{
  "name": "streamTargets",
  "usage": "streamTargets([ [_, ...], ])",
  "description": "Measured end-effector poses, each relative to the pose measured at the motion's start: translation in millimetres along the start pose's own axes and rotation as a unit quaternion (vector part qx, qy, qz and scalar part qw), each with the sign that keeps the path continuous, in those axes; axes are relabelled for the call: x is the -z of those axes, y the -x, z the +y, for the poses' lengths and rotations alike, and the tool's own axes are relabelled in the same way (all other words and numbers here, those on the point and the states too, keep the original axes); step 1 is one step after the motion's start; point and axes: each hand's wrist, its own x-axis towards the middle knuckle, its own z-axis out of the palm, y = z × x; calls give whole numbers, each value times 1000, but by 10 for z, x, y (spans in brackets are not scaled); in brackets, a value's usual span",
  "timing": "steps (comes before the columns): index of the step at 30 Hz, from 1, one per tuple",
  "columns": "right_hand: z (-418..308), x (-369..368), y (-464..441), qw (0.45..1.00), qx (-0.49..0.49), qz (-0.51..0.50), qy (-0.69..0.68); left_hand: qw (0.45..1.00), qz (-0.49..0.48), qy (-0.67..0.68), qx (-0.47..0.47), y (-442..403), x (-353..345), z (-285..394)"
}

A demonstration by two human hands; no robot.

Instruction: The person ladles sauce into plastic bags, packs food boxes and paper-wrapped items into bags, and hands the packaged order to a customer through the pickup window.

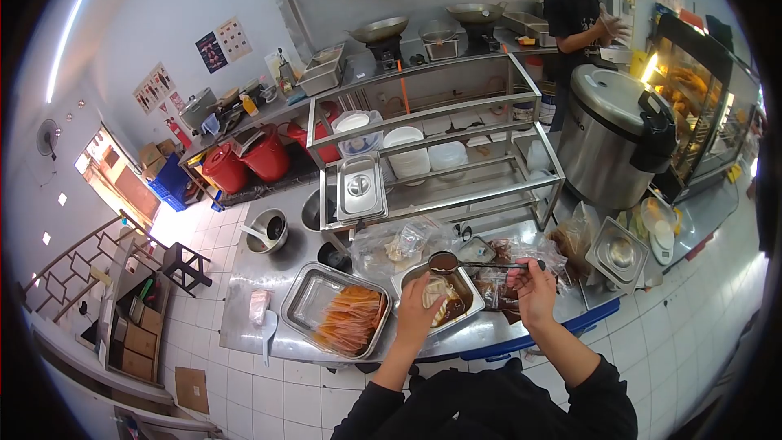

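Note:
My right hand grips the dark handle of a ladle, whose bowl holds brown sauce. The ladle is held over the far edge of a rectangular container with brown sauce in it. At that container's left side is my left hand, its fingers curled around something pale that I cannot make out. To the left of this hand, a steel tray holds a pile of orange-brown strips.
Plastic bags lie behind the container. A steel rack crosses the table's far side. At right stand a lidded steel pan and a large cooker. A person stands beyond. A white spoon lies left.

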Motion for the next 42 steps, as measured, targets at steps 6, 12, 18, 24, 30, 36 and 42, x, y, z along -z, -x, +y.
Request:
streamTargets([
  [6, -54, -116, 75, 998, 34, -31, 48, 988, 2, 130, 80, -9, -128, 66],
  [12, -143, -185, 203, 980, 104, -87, 145, 971, 24, 219, 98, -22, -82, 139],
  [18, -242, -235, 277, 943, 195, -133, 235, 958, 48, 268, 92, -13, -70, 187],
  [24, -393, -346, 339, 916, 245, -170, 268, 958, 51, 265, 97, -16, -50, 177],
  [30, -589, -481, 349, 797, 403, -264, 364, 956, 67, 275, 73, -17, -82, 86],
  [36, -590, -433, 363, 712, 448, -354, 410, 959, 85, 262, 74, 13, -45, 124],
  [42, -572, -375, 376, 694, 425, -391, 430, 967, 100, 228, 63, 42, -29, 115],
])
